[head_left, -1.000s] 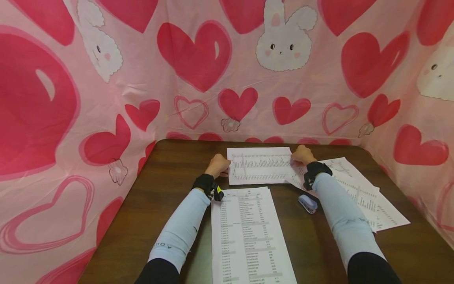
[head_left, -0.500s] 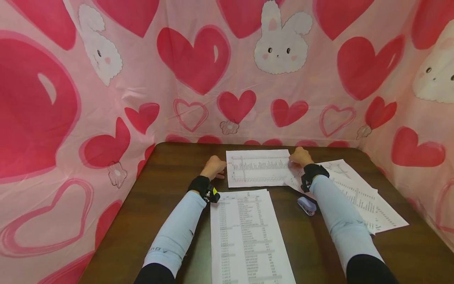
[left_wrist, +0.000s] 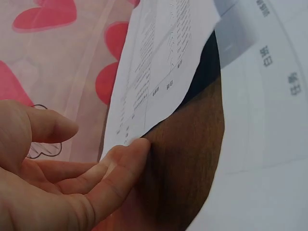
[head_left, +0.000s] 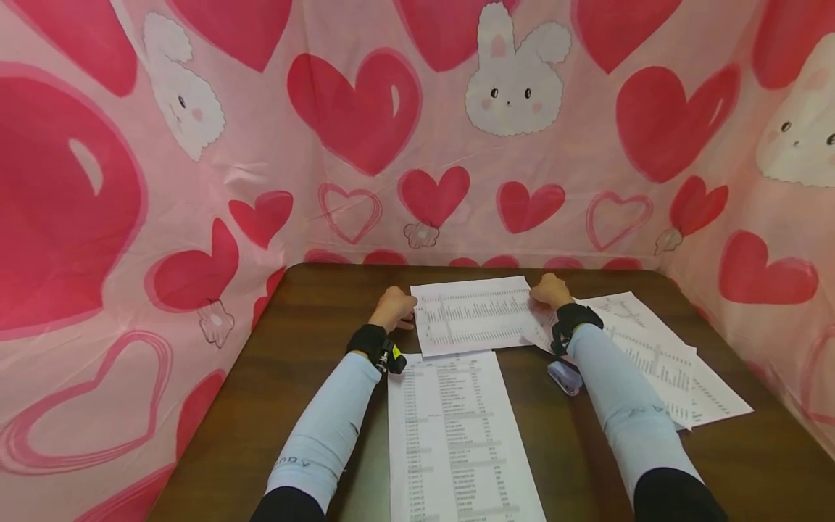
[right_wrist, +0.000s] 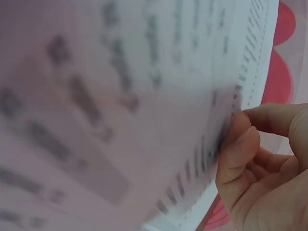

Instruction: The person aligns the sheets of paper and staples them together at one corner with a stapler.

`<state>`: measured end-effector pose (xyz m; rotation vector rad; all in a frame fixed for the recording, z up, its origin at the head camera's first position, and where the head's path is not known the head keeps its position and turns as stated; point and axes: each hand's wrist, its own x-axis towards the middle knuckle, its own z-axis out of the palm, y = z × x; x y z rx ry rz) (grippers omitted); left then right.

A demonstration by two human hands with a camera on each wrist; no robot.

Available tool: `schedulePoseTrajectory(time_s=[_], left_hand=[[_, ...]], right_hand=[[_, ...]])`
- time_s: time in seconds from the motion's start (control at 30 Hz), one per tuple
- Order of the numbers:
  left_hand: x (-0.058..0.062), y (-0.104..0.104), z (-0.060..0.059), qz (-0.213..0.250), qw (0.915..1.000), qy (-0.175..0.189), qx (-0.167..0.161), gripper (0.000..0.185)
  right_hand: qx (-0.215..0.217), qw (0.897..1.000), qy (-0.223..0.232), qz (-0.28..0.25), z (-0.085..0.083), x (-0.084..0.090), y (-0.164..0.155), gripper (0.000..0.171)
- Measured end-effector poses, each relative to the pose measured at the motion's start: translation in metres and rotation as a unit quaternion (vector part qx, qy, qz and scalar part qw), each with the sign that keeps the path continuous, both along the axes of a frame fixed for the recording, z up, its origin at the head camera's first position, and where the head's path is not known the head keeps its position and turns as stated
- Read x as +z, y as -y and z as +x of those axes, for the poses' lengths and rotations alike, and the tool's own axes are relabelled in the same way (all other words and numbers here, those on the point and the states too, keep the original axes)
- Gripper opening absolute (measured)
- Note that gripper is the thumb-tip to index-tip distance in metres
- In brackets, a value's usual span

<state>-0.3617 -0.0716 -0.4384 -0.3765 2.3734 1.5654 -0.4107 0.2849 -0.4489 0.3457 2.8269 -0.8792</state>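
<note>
Printed sheet lies flat on far part of table, held at both short edges. Right hand: edge pinched between thumb and curled fingers, lifted slightly. Left hand: fingers loosely curled, one fingertip touching sheet's corner, nothing gripped. Judged: corner best caught between left thumb and fingertip, both edges raised evenly, creasing avoided. Stapler sits beside right wrist.

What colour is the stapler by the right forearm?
The stapler is pale lilac-blue; the head view shows it best.
</note>
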Motion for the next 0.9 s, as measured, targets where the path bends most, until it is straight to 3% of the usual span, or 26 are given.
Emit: schedulePoseTrajectory(time_s=[0.23,0.47,0.53,0.77,0.9], left_hand=[[0.0004,0.0000,0.0046,0.029,0.9996,-0.002,0.001,0.028],[-0.0001,-0.0043,0.0048,0.084,0.9965,0.008,-0.004,0.050],[-0.0017,-0.0041,0.0036,0.079,0.9968,0.005,-0.004,0.050],[-0.0073,-0.0052,-0.0008,0.030,0.9992,-0.010,-0.025,0.021],[-0.0074,-0.0062,-0.0017,-0.004,0.9992,-0.012,-0.038,0.021]], right_hand=[[-0.003,1.000,0.018,-0.014,0.0010,-0.0029,-0.0020,0.029],[-0.009,1.000,0.019,-0.015,-0.0006,0.0020,-0.0037,0.027],[-0.011,0.999,0.024,-0.019,-0.0022,0.0016,-0.0037,0.022],[-0.011,0.999,0.025,-0.041,-0.0036,0.0006,-0.0057,0.020],[-0.012,0.998,0.023,-0.054,-0.0024,0.0058,-0.0052,0.023]])
